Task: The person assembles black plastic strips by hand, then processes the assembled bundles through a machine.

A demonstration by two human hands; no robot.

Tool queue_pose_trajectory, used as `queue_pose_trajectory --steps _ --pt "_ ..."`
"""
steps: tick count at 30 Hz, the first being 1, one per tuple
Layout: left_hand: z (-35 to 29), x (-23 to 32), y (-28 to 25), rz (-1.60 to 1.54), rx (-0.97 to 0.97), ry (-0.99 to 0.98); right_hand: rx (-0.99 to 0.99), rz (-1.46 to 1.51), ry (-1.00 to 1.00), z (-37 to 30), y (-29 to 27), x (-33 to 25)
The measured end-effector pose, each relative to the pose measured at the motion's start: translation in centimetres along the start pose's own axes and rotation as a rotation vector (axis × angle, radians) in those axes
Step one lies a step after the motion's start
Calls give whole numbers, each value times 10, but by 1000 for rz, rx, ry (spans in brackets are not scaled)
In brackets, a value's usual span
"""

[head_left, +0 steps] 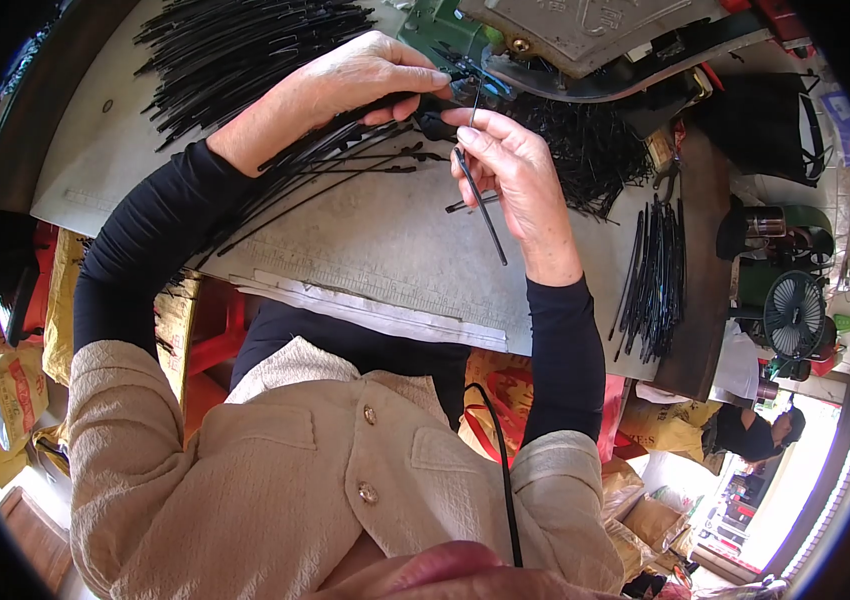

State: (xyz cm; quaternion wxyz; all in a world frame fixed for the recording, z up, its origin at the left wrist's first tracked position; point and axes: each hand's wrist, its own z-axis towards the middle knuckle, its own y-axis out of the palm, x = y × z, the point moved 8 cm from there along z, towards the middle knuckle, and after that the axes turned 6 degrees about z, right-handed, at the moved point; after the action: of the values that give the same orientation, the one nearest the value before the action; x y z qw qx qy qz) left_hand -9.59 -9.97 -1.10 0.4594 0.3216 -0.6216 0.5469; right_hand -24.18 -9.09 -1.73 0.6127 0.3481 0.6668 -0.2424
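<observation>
My left hand is closed in a pinch close to the green machine, with its thumb and fingertips by a small dark piece; what exactly they grip is hidden. Several thin black rods run below its wrist, across the metal tabletop. To its right, my right hand has its fingers closed around a short black rod that slants down toward me. The end of a second dark piece juts out beside the palm. A thin dark strand rises from the right fingertips toward the machine.
A large bundle of black rods lies at the far left. Tangled black pieces heap behind my right hand. Another bundle sits at the table's right edge. A ruler scale marks the near tabletop. A fan stands farther right.
</observation>
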Motion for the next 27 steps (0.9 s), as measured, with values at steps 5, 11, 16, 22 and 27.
queue_pose_trajectory --steps 5,11,16,22,27 --pt "-1 1 0 -16 -16 9 15 9 16 0 -1 2" --pt "-1 0 1 -19 -10 16 26 12 10 0 0 2" --pt "-1 1 2 -86 -25 -36 7 41 40 0 -1 6" --pt "-3 3 1 -31 0 -9 -179 66 83 -2 23 7" --pt "-4 8 7 16 -12 59 -264 13 124 -9 34 6"
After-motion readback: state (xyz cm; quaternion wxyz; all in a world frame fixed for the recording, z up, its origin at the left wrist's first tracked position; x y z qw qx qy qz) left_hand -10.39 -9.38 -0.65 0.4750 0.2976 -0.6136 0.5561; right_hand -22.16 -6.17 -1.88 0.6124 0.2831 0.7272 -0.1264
